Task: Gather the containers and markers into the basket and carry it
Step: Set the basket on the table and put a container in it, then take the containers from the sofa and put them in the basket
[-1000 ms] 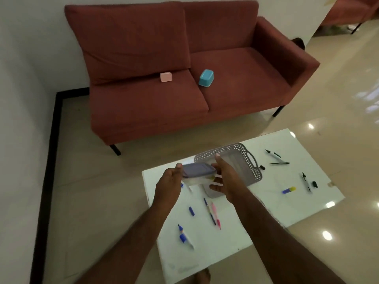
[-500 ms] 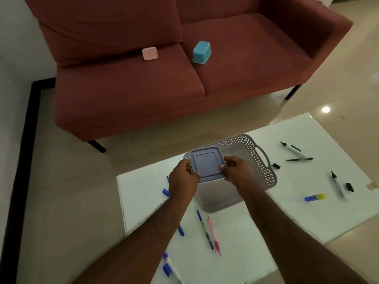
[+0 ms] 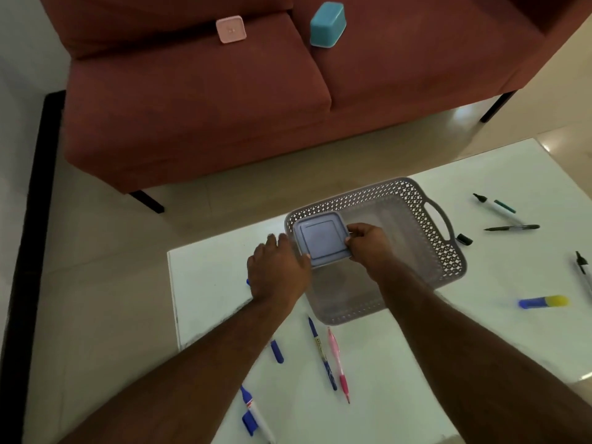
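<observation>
Your two hands hold a box with a blue lid [image 3: 321, 239] over the far left corner of the grey basket [image 3: 426, 248]. Your right hand [image 3: 368, 248] pinches the right edge of the box with curled fingers. Your left hand [image 3: 277, 270] is at the left edge of the box, fingers bent down over the side; you cannot tell how tight that grip is. The basket sits on the white table [image 3: 416, 363].

A blue pen [image 3: 322, 352] and a pink pen [image 3: 339, 363] lie side by side on the table just near the basket. More markers lie on the right, like a blue and yellow one [image 3: 543, 302] and a black one [image 3: 511, 228]. A blue box [image 3: 327, 24] and a pink box [image 3: 231, 29] sit far away on the red sofa [image 3: 192, 91].
</observation>
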